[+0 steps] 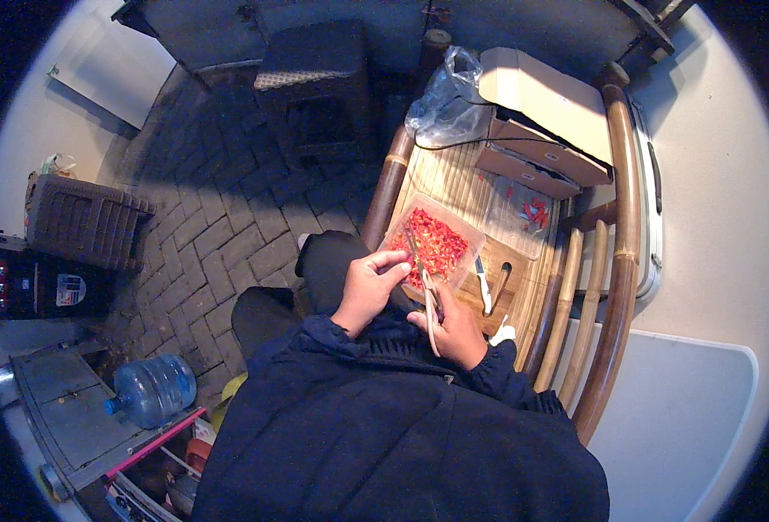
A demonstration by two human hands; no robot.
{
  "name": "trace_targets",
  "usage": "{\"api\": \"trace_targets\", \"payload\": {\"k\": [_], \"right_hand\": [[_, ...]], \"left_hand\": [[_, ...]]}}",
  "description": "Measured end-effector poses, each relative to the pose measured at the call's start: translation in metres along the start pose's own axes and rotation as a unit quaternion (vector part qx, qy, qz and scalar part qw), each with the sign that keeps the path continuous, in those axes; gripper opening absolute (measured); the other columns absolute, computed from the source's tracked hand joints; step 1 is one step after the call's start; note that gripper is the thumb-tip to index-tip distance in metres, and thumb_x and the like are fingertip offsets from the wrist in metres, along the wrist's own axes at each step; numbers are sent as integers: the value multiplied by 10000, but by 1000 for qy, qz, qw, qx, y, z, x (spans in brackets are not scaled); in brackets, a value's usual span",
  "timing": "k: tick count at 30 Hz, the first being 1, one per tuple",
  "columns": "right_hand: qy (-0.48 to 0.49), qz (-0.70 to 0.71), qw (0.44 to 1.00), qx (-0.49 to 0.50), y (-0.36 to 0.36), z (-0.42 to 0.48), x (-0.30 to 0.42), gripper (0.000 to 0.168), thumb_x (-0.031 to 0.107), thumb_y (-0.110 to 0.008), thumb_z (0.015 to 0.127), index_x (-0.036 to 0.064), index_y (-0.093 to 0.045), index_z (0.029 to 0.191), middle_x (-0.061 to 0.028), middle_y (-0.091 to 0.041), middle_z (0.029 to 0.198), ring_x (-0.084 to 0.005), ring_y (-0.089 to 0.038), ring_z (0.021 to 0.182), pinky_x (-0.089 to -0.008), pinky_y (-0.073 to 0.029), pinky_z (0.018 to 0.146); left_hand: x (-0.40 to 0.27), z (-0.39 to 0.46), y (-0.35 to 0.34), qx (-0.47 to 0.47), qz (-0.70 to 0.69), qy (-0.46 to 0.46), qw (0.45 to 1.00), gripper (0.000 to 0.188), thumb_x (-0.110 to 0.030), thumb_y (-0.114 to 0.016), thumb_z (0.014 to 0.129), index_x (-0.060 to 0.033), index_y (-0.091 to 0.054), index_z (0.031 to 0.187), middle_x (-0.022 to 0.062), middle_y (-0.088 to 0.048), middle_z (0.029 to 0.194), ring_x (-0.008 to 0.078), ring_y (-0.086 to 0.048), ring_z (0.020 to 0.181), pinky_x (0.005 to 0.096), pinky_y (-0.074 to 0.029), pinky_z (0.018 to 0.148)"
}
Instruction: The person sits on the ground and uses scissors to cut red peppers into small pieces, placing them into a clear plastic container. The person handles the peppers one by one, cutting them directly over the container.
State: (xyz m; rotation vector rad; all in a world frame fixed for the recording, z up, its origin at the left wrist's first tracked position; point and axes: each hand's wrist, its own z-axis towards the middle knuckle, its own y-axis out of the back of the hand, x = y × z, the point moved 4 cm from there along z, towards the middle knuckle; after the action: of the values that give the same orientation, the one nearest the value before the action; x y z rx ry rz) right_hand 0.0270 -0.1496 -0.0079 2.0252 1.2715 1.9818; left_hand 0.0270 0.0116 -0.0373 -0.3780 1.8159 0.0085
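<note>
My right hand [457, 326] grips a pair of scissors [430, 308] with pale handles, its blades pointing away from me over a clear plastic tub [477, 262]. Chopped red chilies [446, 245] with pale seeds fill much of that tub. Close beside the blades, my left hand [370, 287] pinches a red chili [410, 259] between thumb and fingers; most of it is hidden. Right of the tub, a knife [483, 287] with a white handle lies on a wooden cutting board [512, 261]. Beyond the board sits a shallow clear container [505, 225] with several red chili pieces [536, 213].
The bamboo bench [436, 173] also bears a cardboard box [547, 104] and a clear plastic bag [446, 107], with a dark cable near them. A dark stool [322, 85] stands on the paved floor [188, 261]. At left lie a water jug [152, 389] and stacked stools [84, 218].
</note>
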Motion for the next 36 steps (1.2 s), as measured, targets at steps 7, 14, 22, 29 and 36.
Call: {"api": "trace_targets", "payload": {"k": [7, 14, 22, 29, 36], "right_hand": [[-16, -17, 1000, 3, 0, -2, -6, 564, 416, -659, 753, 51, -444, 1125, -203, -582, 792, -362, -596, 738, -419, -457, 630], [-22, 64, 996, 63, -3, -2, 4, 726, 498, -697, 682, 64, -390, 1176, -199, -585, 851, -346, -608, 762, -409, -471, 673], [9, 35, 998, 55, -4, 4, 1, 743, 486, -705, 677, 65, -369, 1188, -224, -577, 951, -376, -592, 864, -420, -458, 747], [-16, 70, 995, 64, -1, 3, 6, 682, 450, -694, 707, 45, -404, 1173, -220, -574, 969, -364, -587, 878, -404, -456, 751], [-22, 60, 997, 51, 0, 1, 7, 598, 419, -665, 745, 50, -434, 1155, -205, -588, 837, -346, -604, 746, -397, -460, 665]], "left_hand": [[-4, -1, -1, 12, -16, 4, 1000, 218, -45, -592, 817, 46, -609, 1015, 81, -638, 900, 105, -594, 760, 224, -495, 691], [-7, -2, -4, 2, -24, -10, 1000, 220, -33, -583, 823, 59, -596, 1022, 87, -632, 914, 116, -597, 793, 235, -503, 717], [-10, -3, -6, 16, -33, 11, 999, 220, -19, -587, 815, 70, -592, 1017, 101, -630, 918, 122, -600, 807, 238, -508, 719], [-9, -2, -1, 9, 9, -5, 1000, 207, -19, -587, 813, 68, -604, 1001, 105, -638, 892, 122, -607, 779, 234, -509, 709], [-6, -1, -1, 13, -5, -10, 1000, 225, -28, -587, 816, 60, -601, 1023, 103, -637, 904, 117, -604, 783, 225, -506, 710]]}}
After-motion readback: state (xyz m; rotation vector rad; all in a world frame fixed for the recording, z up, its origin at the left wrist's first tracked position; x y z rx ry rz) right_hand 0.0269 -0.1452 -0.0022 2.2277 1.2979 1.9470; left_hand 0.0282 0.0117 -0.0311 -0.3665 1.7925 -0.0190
